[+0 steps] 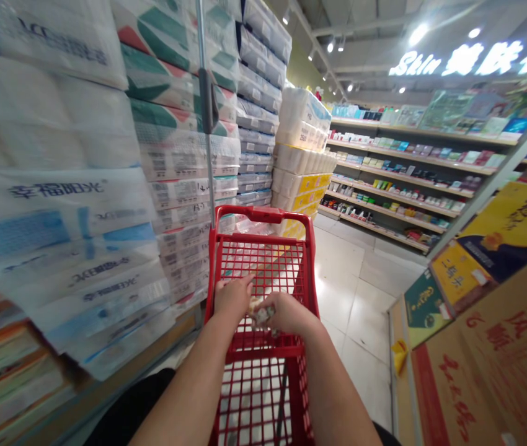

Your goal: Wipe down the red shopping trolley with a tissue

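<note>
In front of me stands a red plastic shopping basket (307,266) with grid sides, its red handle (263,214) at the far end. Both my arms reach into it. My right hand (286,313) is closed on a small packet (263,313) with a light, mottled pattern; its print is too blurred to read. Close by, over the left part of the basket, my left hand (234,297) has a finger stretched forward and to the right, near the packet. Its other fingers are partly hidden.
Tall stacks of wrapped tissue packs (72,210) line the left side. A thin metal pole (206,93) rises before them. Cartons (500,347) crowd the right. Tiled floor (338,297) leads past the basket towards stocked shelves (407,161).
</note>
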Tool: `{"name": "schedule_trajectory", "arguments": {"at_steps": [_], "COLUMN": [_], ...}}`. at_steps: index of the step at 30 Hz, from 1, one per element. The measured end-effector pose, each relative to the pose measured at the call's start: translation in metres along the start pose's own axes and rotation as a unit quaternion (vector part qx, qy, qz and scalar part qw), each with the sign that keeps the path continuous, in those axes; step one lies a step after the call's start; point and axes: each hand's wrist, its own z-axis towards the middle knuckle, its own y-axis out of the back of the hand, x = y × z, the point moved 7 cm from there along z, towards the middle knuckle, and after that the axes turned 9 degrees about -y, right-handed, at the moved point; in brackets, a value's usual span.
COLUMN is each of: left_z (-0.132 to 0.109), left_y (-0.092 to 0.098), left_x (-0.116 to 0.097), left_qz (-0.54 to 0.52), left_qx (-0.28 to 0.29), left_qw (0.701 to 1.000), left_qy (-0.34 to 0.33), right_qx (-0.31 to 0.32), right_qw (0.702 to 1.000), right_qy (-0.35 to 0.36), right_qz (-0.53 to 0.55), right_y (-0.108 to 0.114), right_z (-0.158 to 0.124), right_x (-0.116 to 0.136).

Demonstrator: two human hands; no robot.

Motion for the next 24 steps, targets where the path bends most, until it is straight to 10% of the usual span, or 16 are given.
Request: {"name": "schedule_trajectory", "arguments": {"at_steps": [5,12,18,24], "left_z": [-0.001,-0.002,-0.001,0.002], "left_y": [0.000,0.002,0.005,0.003], "left_x": [0.000,-0.001,-0.003,-0.003], "left_qz": [0.002,0.012,0.016,0.018], "left_qx": [-0.008,0.013,0.008,0.009], "left_qw": [1.000,1.000,1.000,1.000], "left_qy": [-0.005,0.003,0.011,0.007], "right_qx": [-0.310,-0.049,-0.322,-0.150], "right_qw": [0.948,0.997,0.930,0.972], "right_qy": [-0.061,-0.032,-0.154,-0.141], "right_qz": [-0.025,-0.050,-0.086,-0.110], "right_y": [0.049,0.006,0.056,0.030], "right_z": [-0.005,-0.001,-0.006,-0.004], "right_x": [-0.019,-0.013,-0.037,-0.032]}}
